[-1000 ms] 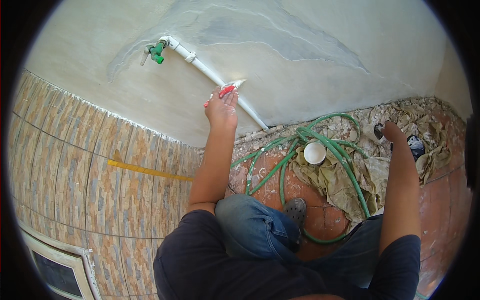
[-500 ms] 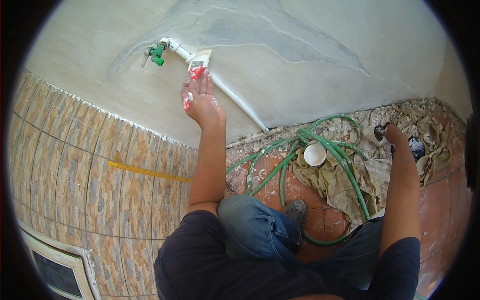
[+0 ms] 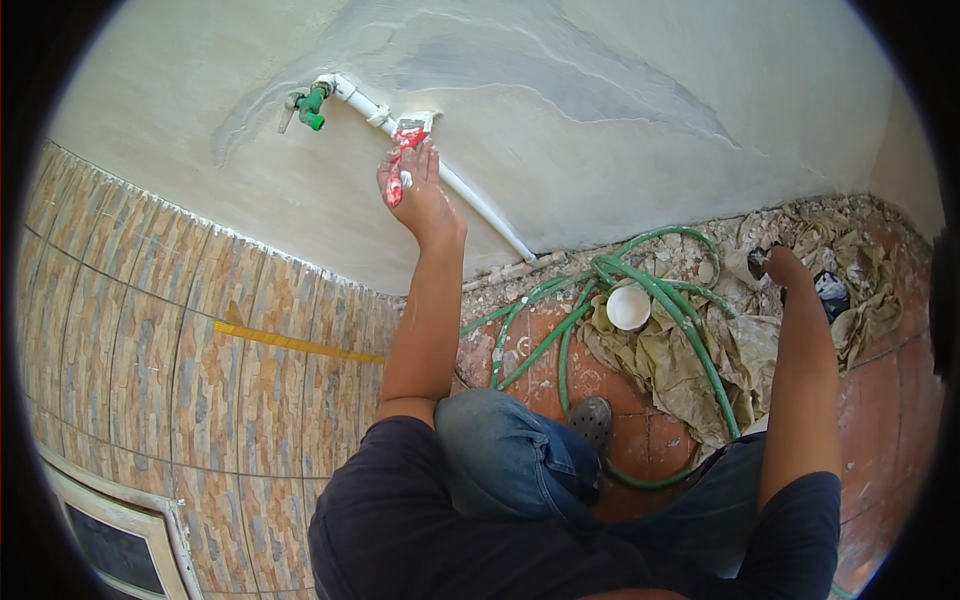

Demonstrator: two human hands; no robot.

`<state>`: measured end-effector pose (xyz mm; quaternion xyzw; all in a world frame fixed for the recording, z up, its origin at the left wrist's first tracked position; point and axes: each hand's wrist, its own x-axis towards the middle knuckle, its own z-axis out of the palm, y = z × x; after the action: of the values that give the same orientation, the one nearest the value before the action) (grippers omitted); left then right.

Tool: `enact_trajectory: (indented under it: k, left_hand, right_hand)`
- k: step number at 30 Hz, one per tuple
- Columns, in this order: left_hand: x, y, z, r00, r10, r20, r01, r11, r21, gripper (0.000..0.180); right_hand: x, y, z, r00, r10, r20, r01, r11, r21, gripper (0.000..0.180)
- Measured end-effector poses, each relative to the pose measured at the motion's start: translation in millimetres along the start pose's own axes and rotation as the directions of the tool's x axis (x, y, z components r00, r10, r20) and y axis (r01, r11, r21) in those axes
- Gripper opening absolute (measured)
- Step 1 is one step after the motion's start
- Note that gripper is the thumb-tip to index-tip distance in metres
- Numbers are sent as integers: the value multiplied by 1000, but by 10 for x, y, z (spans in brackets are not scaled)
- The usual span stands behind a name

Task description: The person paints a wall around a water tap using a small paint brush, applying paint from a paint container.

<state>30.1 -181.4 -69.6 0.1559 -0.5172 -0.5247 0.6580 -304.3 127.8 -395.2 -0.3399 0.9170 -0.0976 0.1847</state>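
My left hand (image 3: 425,195) is closed round the red handle of a paintbrush (image 3: 411,136), which is smeared with white. The brush's white-coated bristles lie against the wall, at the upper side of a white pipe (image 3: 480,205). That pipe slants up to a green tap (image 3: 311,106) left of the brush. At the far right my right hand (image 3: 787,265) is low over crumpled cloth, beside a small dark thing I cannot make out; its fingers are mostly hidden.
A green hose (image 3: 660,290) loops over the tiled floor, round a white cup (image 3: 628,308). Crumpled, stained sheeting (image 3: 710,360) lies under and beside it. Stone-patterned tiles (image 3: 215,370) with a yellow strip (image 3: 300,344) fill the left side. The grey wall (image 3: 640,160) has patchy plaster.
My left hand and the paintbrush have moved slightly right and down along the pipe, uncovering more of its upper part. The right hand has hardly moved.
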Motion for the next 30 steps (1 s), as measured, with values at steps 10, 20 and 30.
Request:
enact_trajectory:
  k: [10,20,30]
  left_hand:
    - [-54,72,-238,854,238,463,-506,590,629,18]
    - [79,-494,-288,568,362,739,-808,73,585,20]
    - [-558,-518,-503,654,17,757,-698,401,594,21]
  right_hand:
    - [5,50,11,1000,-4,-8,4,1000,28,34]
    - [-7,50,-12,1000,26,10,-26,1000,5,34]
    - [33,44,10,1000,-13,-28,13,1000,22,34]
